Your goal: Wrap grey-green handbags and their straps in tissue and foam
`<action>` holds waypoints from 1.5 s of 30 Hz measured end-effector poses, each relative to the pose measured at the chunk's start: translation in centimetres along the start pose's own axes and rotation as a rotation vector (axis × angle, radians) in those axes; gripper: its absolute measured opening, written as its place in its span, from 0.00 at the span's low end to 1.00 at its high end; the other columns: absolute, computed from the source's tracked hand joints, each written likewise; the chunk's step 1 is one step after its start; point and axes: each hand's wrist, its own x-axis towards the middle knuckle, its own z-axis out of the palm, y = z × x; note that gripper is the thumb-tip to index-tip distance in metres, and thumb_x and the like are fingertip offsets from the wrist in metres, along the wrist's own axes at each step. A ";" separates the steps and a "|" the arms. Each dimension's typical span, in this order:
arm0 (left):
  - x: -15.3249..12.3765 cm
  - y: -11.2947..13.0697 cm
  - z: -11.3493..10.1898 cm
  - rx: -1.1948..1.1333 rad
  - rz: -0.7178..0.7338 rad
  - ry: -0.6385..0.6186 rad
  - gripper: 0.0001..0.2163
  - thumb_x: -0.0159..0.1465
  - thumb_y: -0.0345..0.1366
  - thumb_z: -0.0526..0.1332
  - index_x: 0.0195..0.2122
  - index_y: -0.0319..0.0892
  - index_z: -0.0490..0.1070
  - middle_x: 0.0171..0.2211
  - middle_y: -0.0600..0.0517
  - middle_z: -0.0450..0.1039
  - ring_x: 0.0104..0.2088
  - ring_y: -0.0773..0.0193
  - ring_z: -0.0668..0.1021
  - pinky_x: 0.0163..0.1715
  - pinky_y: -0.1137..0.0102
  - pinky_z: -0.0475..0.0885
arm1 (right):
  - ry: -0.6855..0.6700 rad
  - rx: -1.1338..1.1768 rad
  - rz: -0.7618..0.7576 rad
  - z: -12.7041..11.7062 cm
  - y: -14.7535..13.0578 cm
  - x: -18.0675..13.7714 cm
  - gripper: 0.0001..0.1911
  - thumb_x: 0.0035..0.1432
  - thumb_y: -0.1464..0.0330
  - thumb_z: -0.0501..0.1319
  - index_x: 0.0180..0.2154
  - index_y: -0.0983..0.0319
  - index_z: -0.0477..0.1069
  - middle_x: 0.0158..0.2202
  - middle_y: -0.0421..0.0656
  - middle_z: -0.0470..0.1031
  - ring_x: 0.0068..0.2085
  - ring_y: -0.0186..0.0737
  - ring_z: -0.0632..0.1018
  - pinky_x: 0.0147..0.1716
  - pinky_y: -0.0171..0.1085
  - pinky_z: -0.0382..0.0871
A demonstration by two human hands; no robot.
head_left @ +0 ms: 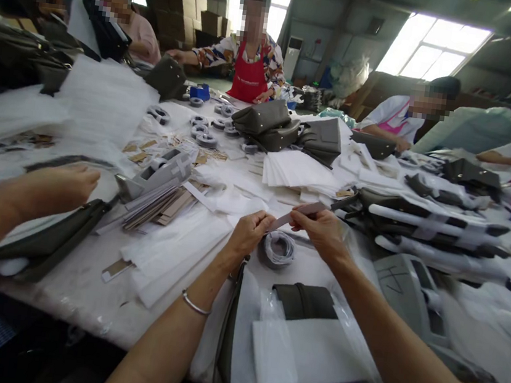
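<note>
A flat pale strip [282, 221], perhaps card or paper, is stretched between my hands. One end is pinched by my left hand [249, 233], whose wrist carries a bangle. Fingers of my right hand [321, 229] grip the strip's other end. Just below it, on the table, lies a coil of grey cord or tape [276, 257]. In front of me is a dark olive bag [305, 301], partly covered by white wrapping sheets [310, 353] and clear plastic.
At left, a co-worker's hand [63, 186] is over a dark bag [63, 236]. A tape dispenser [165, 168] stands beside cardboard strips [160, 208]. Wrapped handles [419, 221] and a grey dispenser [406, 291] are at right. Several people work across the table, near dark bags [264, 121].
</note>
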 end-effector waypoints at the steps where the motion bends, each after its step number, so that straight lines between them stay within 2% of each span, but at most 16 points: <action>1: 0.0 -0.1 0.0 0.140 0.023 0.017 0.16 0.66 0.47 0.57 0.41 0.41 0.75 0.41 0.49 0.78 0.43 0.59 0.78 0.45 0.67 0.70 | 0.035 -0.007 -0.008 -0.7 0.0 -0.3 0.17 0.44 0.58 0.71 0.32 0.63 0.75 0.24 0.41 0.77 0.26 0.39 0.78 0.27 0.37 0.76; 3: -0.1 -0.3 0.1 0.385 0.013 -0.016 0.16 0.61 0.46 0.62 0.46 0.42 0.75 0.45 0.48 0.77 0.47 0.56 0.77 0.49 0.65 0.69 | 0.068 -0.082 -0.070 -1.7 0.2 -1.0 0.15 0.48 0.58 0.70 0.31 0.63 0.75 0.25 0.42 0.78 0.27 0.40 0.79 0.30 0.39 0.77; 5: -0.3 -0.4 0.6 0.566 -0.034 -0.083 0.19 0.58 0.44 0.64 0.49 0.42 0.74 0.46 0.47 0.77 0.46 0.55 0.76 0.48 0.65 0.69 | 0.083 -0.206 -0.198 -2.3 0.6 -2.0 0.12 0.52 0.60 0.69 0.30 0.62 0.75 0.26 0.42 0.78 0.29 0.40 0.79 0.31 0.38 0.76; 7: -0.4 -0.4 1.1 0.666 -0.063 -0.109 0.18 0.58 0.40 0.63 0.49 0.42 0.74 0.45 0.47 0.78 0.46 0.55 0.76 0.48 0.65 0.69 | 0.060 -0.308 -0.328 -2.5 1.3 -3.1 0.08 0.54 0.63 0.68 0.31 0.61 0.76 0.28 0.41 0.78 0.30 0.39 0.79 0.33 0.37 0.76; 10: -0.1 -0.5 1.7 0.708 -0.077 -0.097 0.15 0.58 0.35 0.61 0.46 0.40 0.76 0.44 0.46 0.78 0.46 0.55 0.76 0.49 0.66 0.68 | -0.046 -0.393 -0.434 -2.5 2.4 -4.7 0.03 0.57 0.67 0.66 0.33 0.60 0.76 0.30 0.41 0.78 0.32 0.38 0.79 0.34 0.35 0.75; 16: 0.7 -0.8 1.9 0.729 -0.101 -0.102 0.14 0.57 0.32 0.61 0.44 0.41 0.78 0.43 0.47 0.79 0.45 0.58 0.78 0.48 0.68 0.69 | -0.195 -0.443 -0.450 -2.7 3.2 -5.6 0.02 0.58 0.70 0.64 0.33 0.59 0.76 0.30 0.41 0.78 0.31 0.37 0.78 0.28 0.32 0.73; 22: 0.4 -0.2 2.1 0.742 -0.093 -0.036 0.13 0.59 0.32 0.61 0.45 0.41 0.76 0.44 0.47 0.78 0.46 0.57 0.78 0.49 0.67 0.70 | -0.182 -0.422 -0.410 -3.4 1.5 -4.9 0.00 0.57 0.70 0.65 0.33 0.59 0.76 0.30 0.40 0.78 0.31 0.36 0.79 0.31 0.33 0.75; 26: 0.1 0.4 2.0 0.727 -0.064 -0.009 0.12 0.61 0.31 0.60 0.46 0.43 0.74 0.46 0.49 0.77 0.46 0.59 0.78 0.48 0.70 0.70 | -0.266 -0.561 -0.538 -2.7 2.2 -5.0 0.04 0.58 0.74 0.63 0.33 0.59 0.74 0.31 0.40 0.77 0.32 0.37 0.77 0.32 0.34 0.72; 30: -0.4 0.9 1.9 0.687 0.006 0.010 0.12 0.61 0.29 0.59 0.46 0.44 0.73 0.45 0.49 0.76 0.46 0.60 0.78 0.48 0.70 0.71 | -0.215 -0.806 -0.653 -1.8 3.2 -4.4 0.10 0.55 0.80 0.60 0.33 0.60 0.72 0.31 0.43 0.75 0.34 0.41 0.75 0.35 0.39 0.70; 33: -0.6 0.9 1.9 0.637 0.066 0.011 0.11 0.61 0.29 0.59 0.45 0.44 0.72 0.46 0.48 0.76 0.47 0.59 0.77 0.49 0.69 0.71 | -0.176 -0.961 -0.777 -1.2 3.2 -3.3 0.11 0.52 0.81 0.60 0.33 0.59 0.71 0.41 0.48 0.77 0.44 0.50 0.74 0.43 0.47 0.70; 35: -0.7 0.8 1.9 0.604 0.083 0.004 0.10 0.61 0.29 0.59 0.44 0.44 0.72 0.46 0.48 0.76 0.47 0.58 0.77 0.50 0.68 0.71 | -0.186 -0.962 -0.825 -0.9 3.4 -2.5 0.11 0.52 0.81 0.60 0.34 0.60 0.70 0.50 0.51 0.74 0.51 0.52 0.73 0.50 0.51 0.68; 37: -0.7 0.8 1.9 0.568 0.080 0.003 0.11 0.61 0.29 0.59 0.44 0.44 0.71 0.45 0.48 0.76 0.48 0.59 0.77 0.50 0.68 0.71 | -0.243 -0.924 -0.833 -0.6 4.0 -1.8 0.10 0.55 0.80 0.59 0.36 0.60 0.68 0.50 0.51 0.74 0.51 0.50 0.73 0.51 0.50 0.68; 41: -0.5 0.7 1.5 0.417 0.033 -0.022 0.11 0.57 0.28 0.59 0.41 0.44 0.72 0.42 0.50 0.77 0.44 0.60 0.77 0.49 0.68 0.70 | -0.277 -0.893 -0.822 -0.4 6.0 -1.2 0.07 0.59 0.77 0.57 0.37 0.60 0.67 0.37 0.47 0.75 0.39 0.45 0.76 0.40 0.42 0.73; 44: 0.0 0.3 0.6 0.161 -0.136 0.020 0.06 0.60 0.36 0.59 0.37 0.43 0.72 0.36 0.52 0.77 0.39 0.61 0.77 0.43 0.69 0.70 | -0.229 -0.875 -0.867 -0.5 6.7 -1.3 0.07 0.60 0.75 0.56 0.41 0.60 0.67 0.37 0.47 0.74 0.39 0.46 0.76 0.39 0.43 0.73; 45: 0.2 0.1 0.3 0.098 -0.195 0.036 0.08 0.63 0.40 0.57 0.35 0.42 0.71 0.34 0.51 0.76 0.37 0.61 0.77 0.41 0.69 0.70 | -0.216 -0.867 -0.896 -0.6 6.6 -1.4 0.09 0.61 0.75 0.57 0.44 0.61 0.67 0.38 0.48 0.75 0.40 0.46 0.76 0.41 0.43 0.73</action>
